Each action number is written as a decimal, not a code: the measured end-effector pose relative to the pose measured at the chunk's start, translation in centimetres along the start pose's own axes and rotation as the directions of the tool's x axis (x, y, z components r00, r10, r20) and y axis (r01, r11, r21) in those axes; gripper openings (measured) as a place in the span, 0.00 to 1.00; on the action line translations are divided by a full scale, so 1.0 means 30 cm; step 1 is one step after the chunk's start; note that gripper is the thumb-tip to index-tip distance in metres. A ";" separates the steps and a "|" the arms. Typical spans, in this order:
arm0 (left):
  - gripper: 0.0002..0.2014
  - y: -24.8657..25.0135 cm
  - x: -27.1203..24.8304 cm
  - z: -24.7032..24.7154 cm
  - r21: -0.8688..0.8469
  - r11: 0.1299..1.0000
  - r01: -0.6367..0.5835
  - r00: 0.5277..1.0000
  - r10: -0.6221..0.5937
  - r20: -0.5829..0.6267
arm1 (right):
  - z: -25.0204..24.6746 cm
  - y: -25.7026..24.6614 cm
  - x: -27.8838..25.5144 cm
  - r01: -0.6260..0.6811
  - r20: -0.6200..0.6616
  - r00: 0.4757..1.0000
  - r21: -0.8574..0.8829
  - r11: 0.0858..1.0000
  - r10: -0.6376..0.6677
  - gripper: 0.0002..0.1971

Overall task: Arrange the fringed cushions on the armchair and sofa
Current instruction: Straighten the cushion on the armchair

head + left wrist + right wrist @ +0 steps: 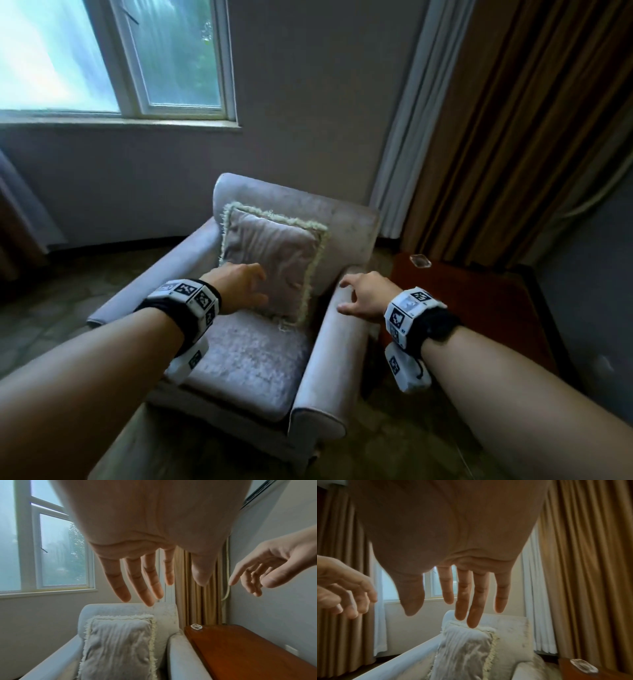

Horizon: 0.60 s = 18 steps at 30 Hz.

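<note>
Head view: pale grey armchair (260,359) in the far corner under a window (113,58), one fringed cushion (274,260) on it, standing upright on the seat and leaning on the backrest, slightly toward the chair's left side. Cream fringe all round, fabric creased. No sofa in view, no second cushion visible.

Left hand (239,287) reaches out over the seat in front of the cushion's lower left part, fingers spread and relaxed, holding nothing. Left wrist view shows the fingers (145,582) splayed and straight, with air between them and the cushion (116,649); contact cannot be confirmed from the head view.

Right hand (366,296) hovers above the chair's right armrest (332,359), fingers loose and slightly curled, empty. Right wrist view: fingers (476,599) hang apart, pointing toward the cushion's top edge, not touching it.

Both wrists carry black bands with printed marker blocks (191,296).

Right of the chair sits a red-brown wooden side table (479,308) with a small clear glass dish (420,261) on its far corner. Brown striped curtain (531,120) hangs behind the table, with a white sheer beside it.
</note>
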<state>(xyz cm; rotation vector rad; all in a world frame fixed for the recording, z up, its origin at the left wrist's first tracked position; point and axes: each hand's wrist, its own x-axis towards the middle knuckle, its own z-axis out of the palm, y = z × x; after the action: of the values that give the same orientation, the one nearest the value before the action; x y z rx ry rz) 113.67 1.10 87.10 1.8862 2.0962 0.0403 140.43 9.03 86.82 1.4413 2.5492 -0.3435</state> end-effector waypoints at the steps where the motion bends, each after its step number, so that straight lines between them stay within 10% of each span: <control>1: 0.22 -0.047 0.016 -0.008 -0.016 1.000 0.023 1.000 -0.023 -0.008 | -0.006 -0.034 0.041 0.017 0.003 1.000 -0.013 1.000 -0.017 0.30; 11: 0.32 -0.313 0.305 -0.037 -0.059 0.990 0.128 0.991 -0.127 0.030 | -0.011 -0.134 0.453 0.053 0.088 0.995 0.035 0.998 -0.056 0.28; 18: 0.22 -0.396 0.602 -0.095 0.035 0.997 0.066 0.998 -0.066 0.002 | -0.011 -0.057 0.843 0.040 0.078 0.996 0.089 0.995 -0.047 0.30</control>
<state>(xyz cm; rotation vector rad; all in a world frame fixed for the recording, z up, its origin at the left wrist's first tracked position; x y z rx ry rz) 100.09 17.69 83.14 1.8345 2.1691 -0.0140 126.11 28.88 80.27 1.3732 2.5334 -0.5157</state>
